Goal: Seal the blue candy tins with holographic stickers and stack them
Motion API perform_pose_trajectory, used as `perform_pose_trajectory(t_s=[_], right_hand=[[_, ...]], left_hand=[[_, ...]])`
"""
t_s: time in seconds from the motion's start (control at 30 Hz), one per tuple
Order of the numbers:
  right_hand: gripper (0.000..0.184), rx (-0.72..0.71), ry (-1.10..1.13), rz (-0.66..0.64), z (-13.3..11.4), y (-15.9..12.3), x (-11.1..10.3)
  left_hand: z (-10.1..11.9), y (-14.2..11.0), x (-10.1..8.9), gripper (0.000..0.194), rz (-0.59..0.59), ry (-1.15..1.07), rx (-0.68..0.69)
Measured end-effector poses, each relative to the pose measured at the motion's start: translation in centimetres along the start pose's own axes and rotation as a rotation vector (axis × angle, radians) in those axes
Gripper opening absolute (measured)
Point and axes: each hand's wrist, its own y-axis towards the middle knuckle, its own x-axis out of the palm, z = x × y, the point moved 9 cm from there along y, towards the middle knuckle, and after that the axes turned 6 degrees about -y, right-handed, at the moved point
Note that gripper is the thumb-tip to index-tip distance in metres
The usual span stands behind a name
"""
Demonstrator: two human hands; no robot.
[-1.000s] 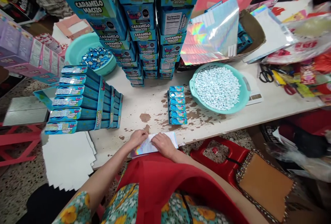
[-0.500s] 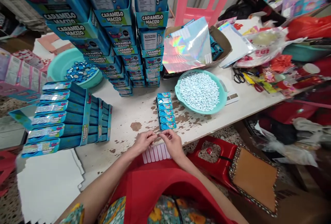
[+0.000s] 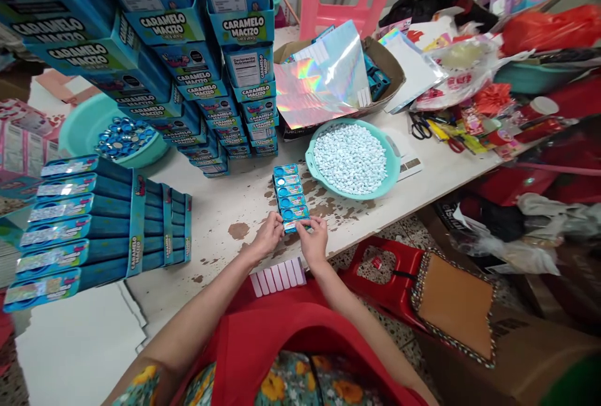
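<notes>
On the tabletop point(image 3: 218, 206), six small boxes point(image 3: 290, 191), six larger box ends point(image 3: 63, 208), three stacks of blue cartons point(image 3: 164, 25), one white-filled basin point(image 3: 366, 194) and one blue-filled basin point(image 3: 79, 126) are counted; two hands point(image 3: 267, 236) point(image 3: 313, 240) are seen.

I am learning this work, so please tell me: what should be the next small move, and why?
I would probably press along the nearest small box with the right hand, the left hand steadying it: both hands are there, and the long blue boxes at left carry shiny strips, which the small boxes beyond it seem to lack.
</notes>
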Motion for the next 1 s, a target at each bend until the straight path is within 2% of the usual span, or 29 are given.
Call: perform_pose_trajectory(t_s=[0.1, 0.2, 0.3, 0.37, 0.47, 0.53, 0.57, 0.63, 0.7, 0.77, 0.87, 0.93, 1.0], right_hand=[[0.035, 0.119, 0.111, -0.026, 1.6, 0.5, 0.2], [0.039, 0.102, 0.104, -0.075, 1.6, 1.1, 0.4], [0.038, 0.04, -0.062, -0.067, 1.0, 1.4, -0.1], [0.032, 0.018, -0.141, -0.086, 0.6, 1.4, -0.5], [0.026, -0.089, -0.178, -0.034, -1.1, 0.7, -2.2], [0.025, -0.233, -0.18, 0.042, -3.2, -0.8, -3.3], [0.024, -0.311, -0.17, 0.028, -4.3, -1.9, -3.1], [0.02, -0.445, -0.131, -0.156, -6.0, -4.5, -0.7], [0.019, -0.544, -0.12, -0.427, -6.6, -7.5, 3.4], [0.024, -0.637, -0.183, -0.638, -6.1, -10.4, 7.4], [0.045, -0.793, -0.338, -0.814, -4.3, -13.4, 11.9], [0.054, -0.895, -0.407, -0.891, -3.3, -14.8, 13.5], [0.056, -0.978, -0.45, -0.948, -2.9, -15.7, 14.2]], left_hand=[[-1.1, -0.9, -0.5, 0.017, 0.065, 0.29, -0.127], [-0.3, -2.1, -0.3, 0.018, 0.063, 0.507, -0.175], [1.0, -2.2, 0.4, 0.026, -0.006, 0.613, -0.141], [0.5, -1.9, 0.3, 0.026, -0.103, 0.651, -0.17], [-1.3, -2.6, -1.7, 0.027, -0.239, 0.56, -0.21], [-2.7, -4.6, -3.2, 0.034, -0.346, 0.359, -0.215], [-3.5, -6.0, -3.6, 0.037, -0.408, 0.247, -0.223], [-5.2, -9.0, -4.3, 0.038, -0.482, 0.109, -0.256], [-7.2, -10.9, -5.1, 0.027, -0.43, 0.109, -0.292], [-8.9, -11.6, -5.5, 0.027, -0.33, 0.172, -0.311], [-10.5, -11.3, -5.4, 0.03, -0.273, 0.219, -0.317], [-11.1, -11.0, -5.2, 0.027, -0.283, 0.191, -0.332], [-11.5, -10.9, -5.2, 0.023, -0.289, 0.14, -0.366]])
